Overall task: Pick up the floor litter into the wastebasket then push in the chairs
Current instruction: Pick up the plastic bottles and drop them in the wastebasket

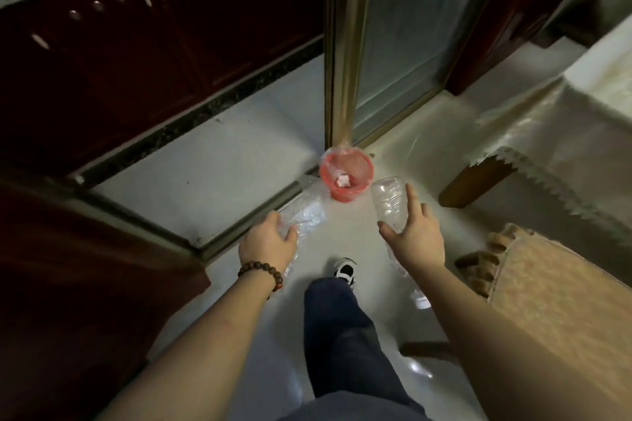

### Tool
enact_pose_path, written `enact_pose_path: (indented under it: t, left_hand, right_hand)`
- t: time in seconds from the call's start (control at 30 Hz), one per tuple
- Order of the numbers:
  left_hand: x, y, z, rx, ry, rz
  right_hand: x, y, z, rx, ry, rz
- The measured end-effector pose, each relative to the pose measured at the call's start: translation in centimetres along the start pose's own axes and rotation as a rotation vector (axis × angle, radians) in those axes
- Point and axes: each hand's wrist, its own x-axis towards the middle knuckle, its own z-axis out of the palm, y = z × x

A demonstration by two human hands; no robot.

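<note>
A small red wastebasket (345, 174) with a clear plastic liner stands on the pale floor against a door frame; white paper lies inside it. My left hand (268, 243) grips a crushed clear plastic bottle (307, 212) whose far end points at the basket's left side. My right hand (412, 232) holds a second clear plastic bottle (390, 202), base up, just right of the basket. Both bottles hover short of the basket's rim.
A sliding glass door with a gold frame (342, 44) rises behind the basket, its floor track (239, 222) running left. Dark red cabinets (136, 44) fill the left. A wooden chair leg (475, 181) and a cloth-draped seat (554, 277) stand right. My leg and shoe (345, 272) are below.
</note>
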Motion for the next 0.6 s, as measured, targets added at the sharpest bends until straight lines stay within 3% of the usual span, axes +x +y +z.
enact_pose_path:
  t: [0.33,0.6]
  left_hand:
    - [22.2,9.3,6.1,0.189,-0.273,0.112]
    - [35.8,9.5,18.0,0.251,-0.439,0.1]
  right_hand:
    - [19.5,1.4,1.9,0.019,-0.003,0.2]
    - [28.5,6.1,12.1,0.092,-0.026,0.348]
